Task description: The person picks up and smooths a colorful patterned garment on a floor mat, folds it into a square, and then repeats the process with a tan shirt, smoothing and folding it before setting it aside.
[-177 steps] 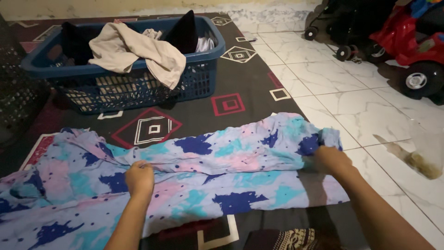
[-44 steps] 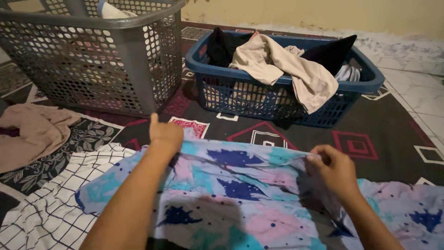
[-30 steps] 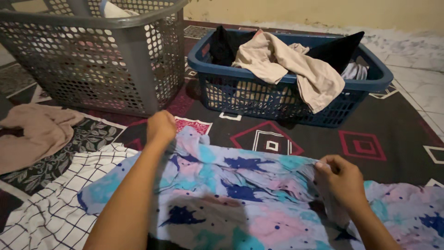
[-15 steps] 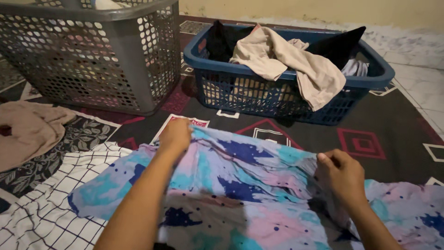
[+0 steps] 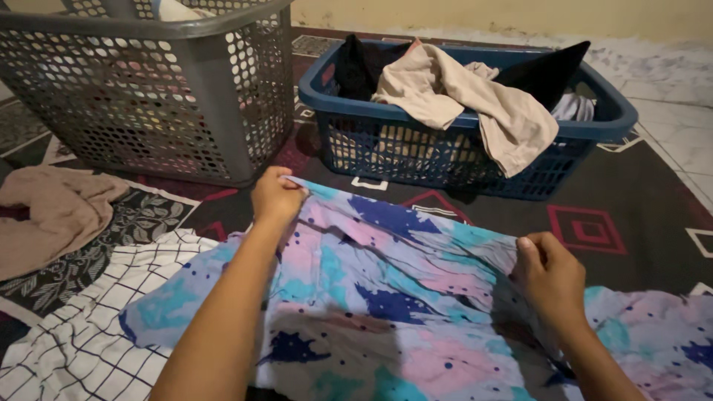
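Note:
A patterned cloth [image 5: 386, 297] in lilac, pink, turquoise and dark blue lies spread over the dark rug in front of me. My left hand [image 5: 275, 197] pinches its far left corner and lifts it a little off the floor. Further right, my right hand [image 5: 551, 276] grips the same far edge, so the cloth is stretched between both hands. The rest of the cloth trails off to the lower right.
A blue laundry basket [image 5: 475, 141] with a beige garment [image 5: 475, 104] draped over its rim stands behind the cloth. A grey perforated basket [image 5: 148, 89] stands at upper left. A white checked cloth [image 5: 82, 327] and a brownish garment [image 5: 52, 215] lie at left. Pale floor tiles [image 5: 683, 134] begin at right.
Over the last second my left hand has raised its corner of the patterned cloth and pulled it further from me, tightening the far edge. My right hand has kept its grip in nearly the same place.

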